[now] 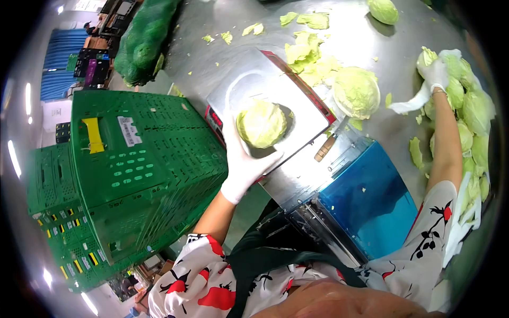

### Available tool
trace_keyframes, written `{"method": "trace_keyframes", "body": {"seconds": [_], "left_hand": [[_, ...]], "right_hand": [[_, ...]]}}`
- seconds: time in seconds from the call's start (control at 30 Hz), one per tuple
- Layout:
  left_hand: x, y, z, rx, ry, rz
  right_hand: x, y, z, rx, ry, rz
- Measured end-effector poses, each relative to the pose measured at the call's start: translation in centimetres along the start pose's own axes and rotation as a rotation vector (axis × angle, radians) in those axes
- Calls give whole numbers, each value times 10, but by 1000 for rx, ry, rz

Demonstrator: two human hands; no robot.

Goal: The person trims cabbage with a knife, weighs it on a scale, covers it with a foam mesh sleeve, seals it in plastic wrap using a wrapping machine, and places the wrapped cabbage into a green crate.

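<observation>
A pale green cabbage sits on the metal plate of a scale with red edges. My left hand, in a white glove, reaches around its near left side with thumb and fingers spread. Whether the fingertips touch the cabbage I cannot tell. At the far right, my gloved right hand closes on a cabbage at the top of a heap of cabbages. The fingers are partly hidden there. A white strip, perhaps plastic, trails from beside this hand.
A trimmed cabbage and loose leaves lie beyond the scale. Another cabbage is at the far edge. A blue-covered machine and a wooden handle are nearer me. Green crates and a green mesh sack stand left.
</observation>
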State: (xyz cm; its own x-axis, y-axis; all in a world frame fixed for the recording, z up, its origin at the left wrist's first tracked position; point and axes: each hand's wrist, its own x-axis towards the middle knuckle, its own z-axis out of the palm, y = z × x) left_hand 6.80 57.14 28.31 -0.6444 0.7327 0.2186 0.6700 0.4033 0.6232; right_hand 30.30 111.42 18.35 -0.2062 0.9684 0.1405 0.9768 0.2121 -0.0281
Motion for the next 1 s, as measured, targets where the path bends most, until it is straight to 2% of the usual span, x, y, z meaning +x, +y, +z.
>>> {"method": "trace_keyframes", "body": {"seconds": [0.03,0.07,0.1,0.13,0.17,0.23,0.3,0.33,0.37,0.4,0.43,0.47,0.57,0.63,0.67,0.73,0.83,0.9,1.0], "left_hand": [[8,2,8,180,-54,24],[17,2,9,186,-75,8],[25,1,8,190,-97,-5],[33,1,6,167,-86,12],[40,-4,6,185,-73,21],[56,-21,6,227,31,62],[65,-29,-1,307,5,-12],[67,-20,-4,589,63,107],[67,-1,-8,592,101,123],[65,16,-11,422,107,241],[62,32,-13,254,114,353],[56,49,-11,-20,-17,309],[47,88,-2,-753,-422,89],[41,103,3,-1153,-621,-16],[37,102,0,-1173,-687,-88],[26,91,-2,-1207,-826,-237],[-6,67,0,-1586,-767,-488],[-20,54,-12,-1675,-760,-550],[-36,29,-29,-1796,-737,-588]], "right_hand": [[-4,0,-3,44,-32,11],[-8,-1,-4,116,11,22],[7,17,15,334,-103,-25],[-11,9,-6,573,-45,-110],[-27,2,-31,635,-94,-106],[-51,-9,-57,1064,-173,-150],[-97,-30,-112,1115,-271,-249],[-116,-36,-136,999,-255,-345],[-134,-43,-153,996,-301,-394],[-156,-51,-183,849,-306,-512],[-171,-58,-197,1006,-424,-562],[-189,-66,-219,896,-465,-634],[-233,-84,-250,915,-559,-930],[-262,-92,-269,848,-564,-1015],[-272,-93,-274,857,-537,-1023],[-291,-95,-279,876,-486,-1033],[-294,-70,-303,984,-795,-437],[-295,-34,-286,860,-589,-426],[-293,34,-249,272,-389,-515]]}}
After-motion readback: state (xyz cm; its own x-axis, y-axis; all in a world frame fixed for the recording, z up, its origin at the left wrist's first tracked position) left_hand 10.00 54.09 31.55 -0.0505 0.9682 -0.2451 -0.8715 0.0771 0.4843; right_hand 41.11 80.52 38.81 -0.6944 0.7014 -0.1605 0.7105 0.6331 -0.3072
